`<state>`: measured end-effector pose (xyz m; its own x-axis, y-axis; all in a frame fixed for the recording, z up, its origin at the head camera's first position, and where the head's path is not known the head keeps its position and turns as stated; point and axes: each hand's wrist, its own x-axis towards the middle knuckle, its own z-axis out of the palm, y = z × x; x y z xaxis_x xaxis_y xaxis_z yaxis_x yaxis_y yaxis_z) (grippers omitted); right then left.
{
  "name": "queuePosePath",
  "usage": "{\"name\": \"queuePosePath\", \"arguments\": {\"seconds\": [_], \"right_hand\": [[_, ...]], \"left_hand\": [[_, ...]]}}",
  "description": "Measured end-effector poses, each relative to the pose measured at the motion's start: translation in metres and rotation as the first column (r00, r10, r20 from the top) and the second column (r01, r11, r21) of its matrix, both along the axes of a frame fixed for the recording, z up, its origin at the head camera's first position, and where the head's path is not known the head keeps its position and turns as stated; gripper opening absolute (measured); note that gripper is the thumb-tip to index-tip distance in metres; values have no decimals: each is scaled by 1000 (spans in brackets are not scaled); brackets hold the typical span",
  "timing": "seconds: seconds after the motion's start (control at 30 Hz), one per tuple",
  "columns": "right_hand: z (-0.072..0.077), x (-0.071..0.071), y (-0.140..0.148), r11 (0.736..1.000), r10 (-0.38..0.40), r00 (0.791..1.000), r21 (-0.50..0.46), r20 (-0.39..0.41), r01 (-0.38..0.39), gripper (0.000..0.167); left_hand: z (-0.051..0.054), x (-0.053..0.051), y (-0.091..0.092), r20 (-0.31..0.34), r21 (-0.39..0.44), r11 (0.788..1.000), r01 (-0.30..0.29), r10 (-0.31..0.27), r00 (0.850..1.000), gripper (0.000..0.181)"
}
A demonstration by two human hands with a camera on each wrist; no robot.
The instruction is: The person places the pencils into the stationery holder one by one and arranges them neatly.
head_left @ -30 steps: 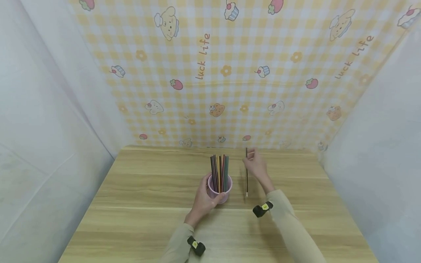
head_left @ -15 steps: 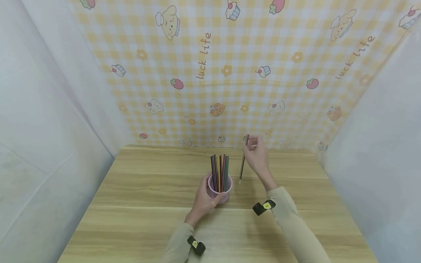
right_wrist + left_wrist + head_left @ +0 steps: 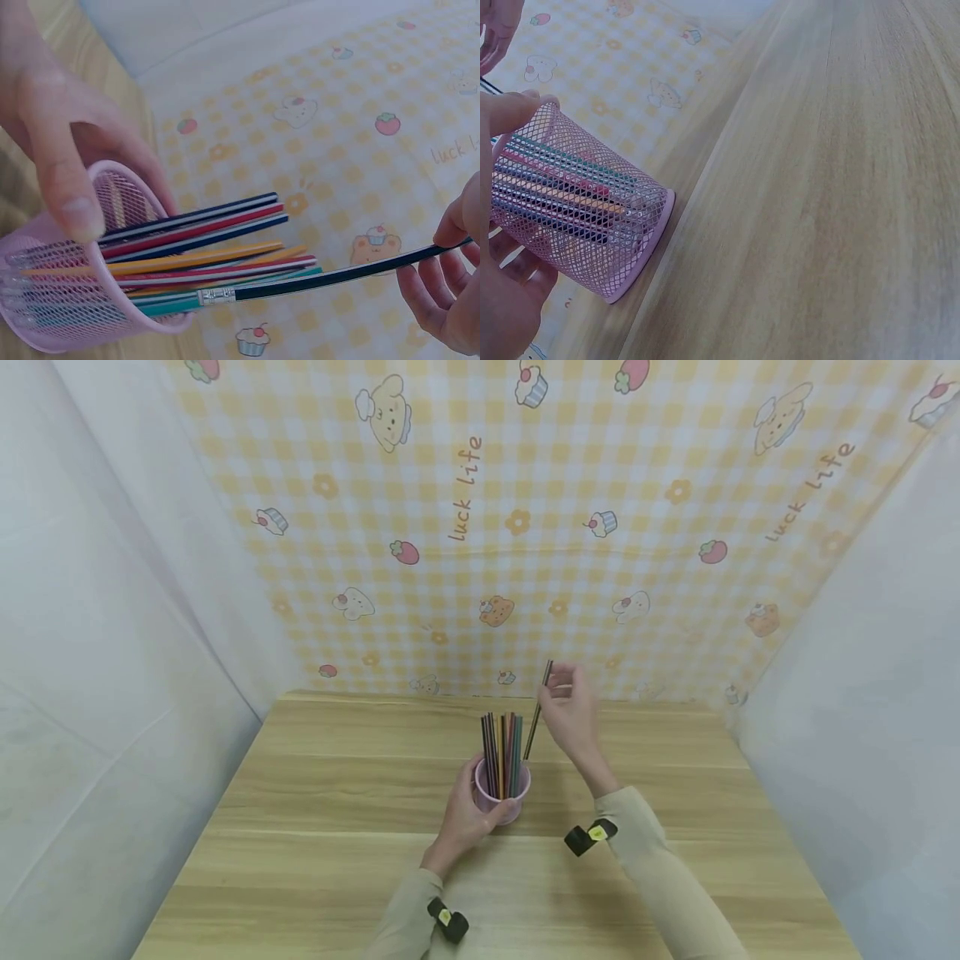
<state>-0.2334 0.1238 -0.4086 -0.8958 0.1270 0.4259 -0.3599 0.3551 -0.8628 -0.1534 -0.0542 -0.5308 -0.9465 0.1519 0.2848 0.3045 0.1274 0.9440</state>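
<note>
A pink mesh pencil cup (image 3: 486,811) stands on the table with several striped pencils (image 3: 501,752) in it, colored dark, red, yellow and green. My left hand (image 3: 463,814) grips the cup, thumb at the near side of the rim and fingers behind. Pinched in my right hand (image 3: 572,714) is a dark pencil (image 3: 330,277), tilted, its metal ferrule end (image 3: 217,295) pointing down. In the head view that end is near the cup's right rim, above it. Through the mesh (image 3: 592,195), the lower ends of the pencils show.
The wooden table (image 3: 315,860) runs back to a yellow checked cloth (image 3: 420,577) with cartoon prints. White cloth walls (image 3: 112,652) stand at left and right. A black wrist camera (image 3: 447,920) sits on each forearm.
My right hand has raised the dark pencil and carried it left, toward the cup, tilting it on the way. The left hand and the cup have stayed in place.
</note>
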Motion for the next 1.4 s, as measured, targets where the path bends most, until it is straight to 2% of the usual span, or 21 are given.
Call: {"name": "queuePosePath", "arguments": {"seconds": [0.07,0.17,0.3,0.33,0.4,0.57,0.8,1.07,1.27,1.33,1.4], "right_hand": [[-4,1,-4,1000,15,1000,-3,-1,-15,34],[-1,9,-12,999,34,999,15,4,-34,32],[-12,11,-17,999,31,999,31,34,-33,35],[-19,8,-18,999,28,999,26,46,-29,35],[-30,5,-17,999,27,998,15,60,-28,36],[-41,9,-18,999,46,996,10,75,-47,33],[-54,14,-18,997,73,992,27,101,-76,34],[-67,19,-17,995,81,979,36,185,-89,33],[-74,22,-17,994,82,976,59,201,-95,32],[-76,23,-16,992,82,977,73,196,-98,31],[-77,23,-14,991,85,977,84,194,-103,30]], "left_hand": [[-1,-1,0,0,5,1000,0,0,1000,88],[-18,-8,0,-8,-11,1000,-4,4,1000,91],[-42,-18,-1,-22,-30,1000,-6,5,1000,91],[-42,-18,-2,-22,-27,1000,-4,4,1000,91],[-42,-17,-2,-20,-23,1000,-9,9,1000,91],[-35,-14,1,-21,-20,1000,-23,23,1000,92],[0,0,-3,-25,-21,1000,6,-7,1000,87],[3,3,-3,-20,-19,1000,-9,9,1000,86],[3,2,-5,-9,-24,1000,-7,7,1000,86],[-1,0,-5,-9,-22,1000,-11,11,1000,87],[-12,-4,-3,-11,-13,1000,-22,22,1000,88]]}}
